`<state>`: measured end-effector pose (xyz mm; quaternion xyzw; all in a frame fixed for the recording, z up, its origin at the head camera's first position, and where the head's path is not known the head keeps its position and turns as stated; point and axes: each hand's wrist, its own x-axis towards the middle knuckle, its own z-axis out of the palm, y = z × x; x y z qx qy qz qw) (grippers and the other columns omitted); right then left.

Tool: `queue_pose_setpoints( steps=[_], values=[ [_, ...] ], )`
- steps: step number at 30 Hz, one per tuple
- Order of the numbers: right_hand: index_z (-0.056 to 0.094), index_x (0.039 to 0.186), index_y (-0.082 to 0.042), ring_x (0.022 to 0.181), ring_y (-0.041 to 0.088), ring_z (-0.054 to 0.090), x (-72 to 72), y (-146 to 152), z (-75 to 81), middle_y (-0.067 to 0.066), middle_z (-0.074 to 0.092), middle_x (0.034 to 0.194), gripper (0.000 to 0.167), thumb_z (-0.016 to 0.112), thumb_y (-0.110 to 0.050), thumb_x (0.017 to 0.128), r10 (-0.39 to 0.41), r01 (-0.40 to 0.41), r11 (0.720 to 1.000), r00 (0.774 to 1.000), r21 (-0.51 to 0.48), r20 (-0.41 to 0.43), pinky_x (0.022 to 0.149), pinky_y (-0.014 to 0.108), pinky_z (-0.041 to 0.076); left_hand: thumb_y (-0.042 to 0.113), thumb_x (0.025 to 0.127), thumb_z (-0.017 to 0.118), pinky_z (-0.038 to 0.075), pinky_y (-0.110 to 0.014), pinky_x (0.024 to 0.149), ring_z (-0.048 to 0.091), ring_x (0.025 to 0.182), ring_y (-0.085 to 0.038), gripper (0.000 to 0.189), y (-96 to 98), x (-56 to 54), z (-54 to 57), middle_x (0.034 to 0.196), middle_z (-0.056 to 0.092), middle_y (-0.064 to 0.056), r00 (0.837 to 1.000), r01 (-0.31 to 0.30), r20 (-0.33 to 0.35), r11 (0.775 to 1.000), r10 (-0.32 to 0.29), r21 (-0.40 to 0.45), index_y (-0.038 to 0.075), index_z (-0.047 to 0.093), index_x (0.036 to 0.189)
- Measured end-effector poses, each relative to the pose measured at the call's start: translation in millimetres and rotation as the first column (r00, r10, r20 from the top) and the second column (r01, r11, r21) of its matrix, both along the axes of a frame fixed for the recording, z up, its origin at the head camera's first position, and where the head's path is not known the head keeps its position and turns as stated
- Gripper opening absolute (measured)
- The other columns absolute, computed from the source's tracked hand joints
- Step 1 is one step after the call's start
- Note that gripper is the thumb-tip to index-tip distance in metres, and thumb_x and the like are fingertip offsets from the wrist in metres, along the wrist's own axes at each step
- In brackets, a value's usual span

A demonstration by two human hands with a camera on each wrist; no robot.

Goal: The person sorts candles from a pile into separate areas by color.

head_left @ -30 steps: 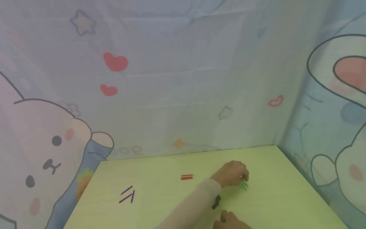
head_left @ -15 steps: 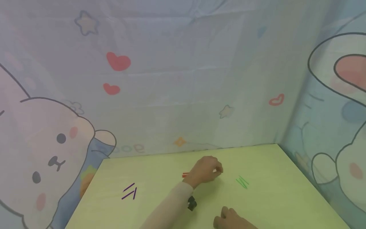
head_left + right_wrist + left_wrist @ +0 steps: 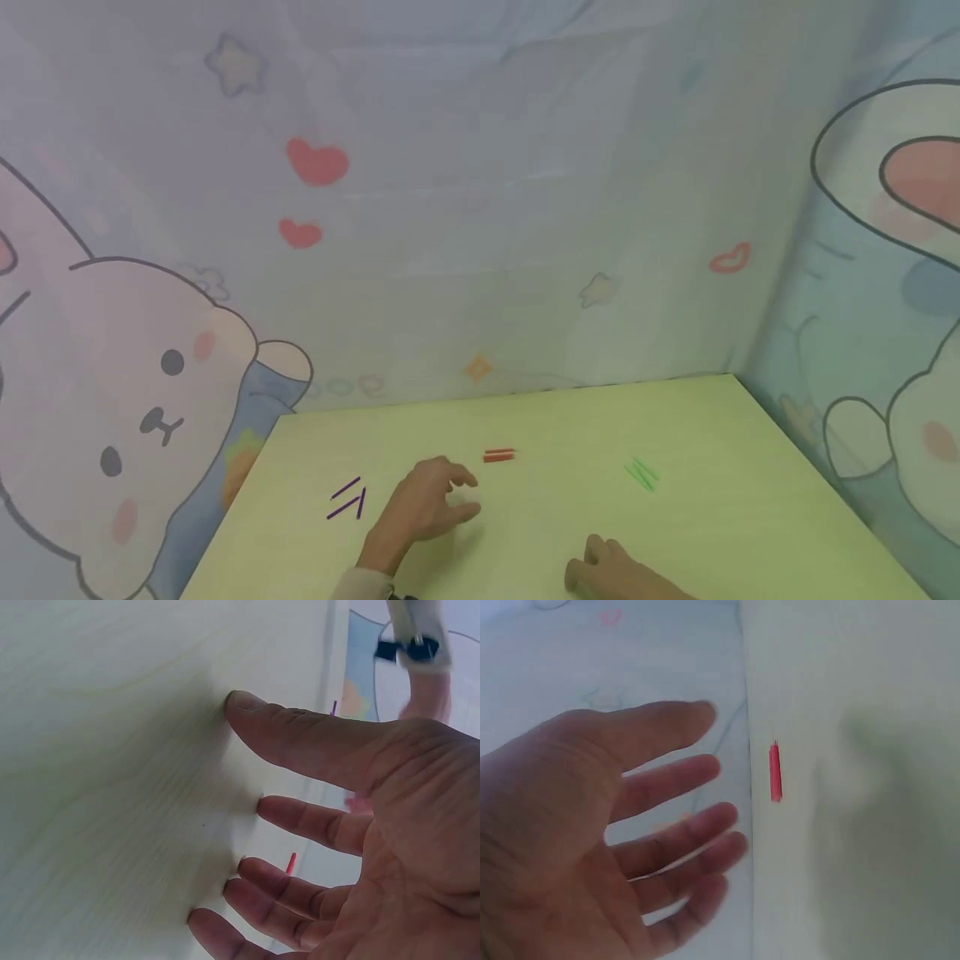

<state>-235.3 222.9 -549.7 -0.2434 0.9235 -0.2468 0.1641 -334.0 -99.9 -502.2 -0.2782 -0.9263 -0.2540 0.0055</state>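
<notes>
My left hand (image 3: 426, 504) hovers over the table, fingers spread and holding nothing, just right of several thin purple sticks (image 3: 347, 500). Beyond its fingertips lie slim red sticks (image 3: 498, 455), side by side; in the left wrist view these red sticks (image 3: 775, 773) show fine wick-like ends, like slim candles. My right hand (image 3: 611, 573) rests at the front of the table. In the right wrist view that hand (image 3: 360, 847) has its fingertips and thumb at the tabletop, apart, with nothing between them. Several thin green sticks (image 3: 642, 473) lie in a loose group to the right.
The pale yellow-green table (image 3: 555, 425) meets a cloth backdrop (image 3: 465, 208) printed with hearts, stars and cartoon animals. The same cloth hangs at both sides. A dark strap (image 3: 409, 649) shows on the left sleeve.
My left hand has moved left from the green sticks, past the red ones, toward the purple ones, and its fingers have spread. The green sticks lie uncovered. My right hand stays about where it was.
</notes>
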Motion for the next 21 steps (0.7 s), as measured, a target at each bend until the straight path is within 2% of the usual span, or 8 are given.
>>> queue_pose_setpoints(
  steps=[3, 5, 7, 13, 16, 21],
  values=[
    [0.074, 0.122, -0.022, 0.089, 0.009, 0.040, -1.1, 0.6, -0.8, -0.007, 0.044, 0.105, 0.040, 0.083, -0.053, 0.098, 0.019, -0.019, 1.000, 1.000, 0.012, -0.003, 0.070, 0.024, 0.046, 0.033, 0.088, 0.093, 0.061, -0.045, 0.083, 0.071, 0.105, -0.034, 0.045, -19.4, 23.9, -7.5, 0.121, 0.073, -0.014, 0.997, -0.025, 0.077, 1.000, 0.023, 0.015, 0.012, 0.080, 0.127],
    [0.073, 0.124, -0.022, 0.091, 0.009, 0.040, -2.1, 2.7, 1.8, -0.007, 0.044, 0.106, 0.044, 0.082, -0.056, 0.097, 0.032, -0.032, 0.999, 0.999, 0.022, -0.012, 0.070, 0.024, 0.045, 0.035, 0.086, 0.094, 0.060, -0.046, 0.084, 0.068, 0.108, -0.033, 0.054, -26.2, 34.8, -12.4, 0.126, 0.069, -0.013, 0.994, -0.037, 0.106, 0.999, 0.037, 0.003, 0.013, 0.077, 0.132],
    [0.071, 0.126, -0.021, 0.092, 0.010, 0.040, -3.0, 4.8, 7.6, -0.006, 0.043, 0.108, 0.047, 0.082, -0.057, 0.097, 0.041, -0.040, 0.999, 0.999, 0.033, -0.019, 0.070, 0.025, 0.045, 0.037, 0.083, 0.096, 0.060, -0.045, 0.083, 0.066, 0.108, -0.030, 0.061, -29.1, 41.5, -17.2, 0.127, 0.067, -0.011, 0.994, -0.041, 0.104, 0.999, 0.043, -0.022, 0.015, 0.074, 0.136],
    [0.071, 0.130, -0.025, 0.092, 0.009, 0.045, -7.2, 13.4, 27.2, -0.006, 0.047, 0.110, 0.057, 0.090, -0.058, 0.089, 0.025, -0.024, 0.996, 1.000, 0.082, -0.007, 0.071, 0.029, 0.050, 0.038, 0.075, 0.099, 0.056, -0.039, 0.076, 0.061, 0.102, -0.022, 0.069, -22.9, 51.1, -31.6, 0.121, 0.062, -0.003, 0.999, -0.046, 0.025, 0.995, 0.049, -0.085, 0.017, 0.074, 0.136],
    [0.071, 0.131, -0.023, 0.091, 0.008, 0.049, -9.0, 16.5, 34.2, -0.006, 0.053, 0.110, 0.061, 0.095, -0.055, 0.085, 0.004, -0.003, 0.998, 1.000, 0.069, -0.018, 0.074, 0.031, 0.053, 0.039, 0.072, 0.099, 0.054, -0.040, 0.077, 0.058, 0.102, -0.021, 0.067, -18.0, 54.5, -37.2, 0.120, 0.060, 0.000, 0.998, -0.061, -0.003, 0.992, 0.061, -0.112, 0.019, 0.076, 0.132],
    [0.073, 0.129, -0.021, 0.093, 0.010, 0.051, -12.6, 18.8, 36.7, -0.004, 0.055, 0.111, 0.051, 0.096, -0.040, 0.087, -0.036, 0.036, 0.999, 0.999, 0.031, -0.019, 0.077, 0.032, 0.055, 0.041, 0.073, 0.099, 0.054, -0.045, 0.083, 0.055, 0.106, -0.021, 0.063, -13.3, 57.8, -40.2, 0.122, 0.059, 0.001, 0.997, -0.081, -0.010, 0.987, 0.080, -0.139, 0.021, 0.078, 0.129]
  ],
)
